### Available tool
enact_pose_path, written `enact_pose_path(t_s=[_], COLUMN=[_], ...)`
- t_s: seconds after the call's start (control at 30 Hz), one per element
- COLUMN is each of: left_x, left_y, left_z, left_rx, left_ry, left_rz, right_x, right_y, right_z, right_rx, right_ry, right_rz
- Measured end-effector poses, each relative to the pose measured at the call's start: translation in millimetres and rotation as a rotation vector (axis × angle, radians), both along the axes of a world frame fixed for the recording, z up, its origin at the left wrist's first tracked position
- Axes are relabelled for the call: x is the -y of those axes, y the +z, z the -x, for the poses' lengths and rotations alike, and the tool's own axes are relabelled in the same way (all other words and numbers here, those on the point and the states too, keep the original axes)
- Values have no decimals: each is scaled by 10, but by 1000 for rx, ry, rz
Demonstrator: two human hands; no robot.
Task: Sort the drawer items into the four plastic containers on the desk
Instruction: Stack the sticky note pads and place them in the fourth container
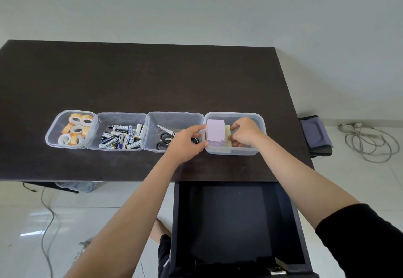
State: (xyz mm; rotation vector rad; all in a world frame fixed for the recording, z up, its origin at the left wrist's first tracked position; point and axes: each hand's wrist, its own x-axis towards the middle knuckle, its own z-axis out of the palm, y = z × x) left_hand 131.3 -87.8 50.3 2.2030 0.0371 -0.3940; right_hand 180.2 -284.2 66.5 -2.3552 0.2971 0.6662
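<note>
We are finishing: the dark open drawer [237,223] looks emptied, while our left hand [187,142] steadies the rightmost clear plastic container [234,151] with curled fingers and our right hand [245,134] is pinching pastel sticky-note pads [216,134] inside it.

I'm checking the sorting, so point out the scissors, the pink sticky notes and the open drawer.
scissors [164,136]: head view, on the pivot above the black handles.
pink sticky notes [216,133]: head view, top sheet's middle.
drawer [235,223]: head view, on its dark floor.

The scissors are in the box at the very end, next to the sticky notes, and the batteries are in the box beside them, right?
Not quite. The head view shows the scissors in the third box from the left, not at the end. They are still next to the sticky notes, with the batteries in the box on their other side.
</note>
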Motion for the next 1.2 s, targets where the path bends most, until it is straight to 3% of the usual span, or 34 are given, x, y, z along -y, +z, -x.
enact_pose_path(t_s=[0.23,0.43,0.63,0.77,0.9,1.03,1.2], left_x=[-13,-15,-16,48,135,210,260], left_y=[-28,-45,-43,8,65,110,6], left_z=[-10,-18,-23,-15,51,363,1058], left_rx=[13,27,31,35,89,254,444], left_ry=[6,8,-4,-20,-22,79,292], left_rz=[13,2,-30,-107,-234,-225,-164], right_x=[-68,-227,-236,-256,-228,-181,-69], right_y=[4,-36,0,37,69,98,44], right_z=[-4,0,15,57,127,277,747], right_rx=[66,114,98,24,69,238,748], right_ry=[-143,11,-20,-1,89,72,-31], right_rz=[-158,-38,-48,-77,-6,-20,-189])
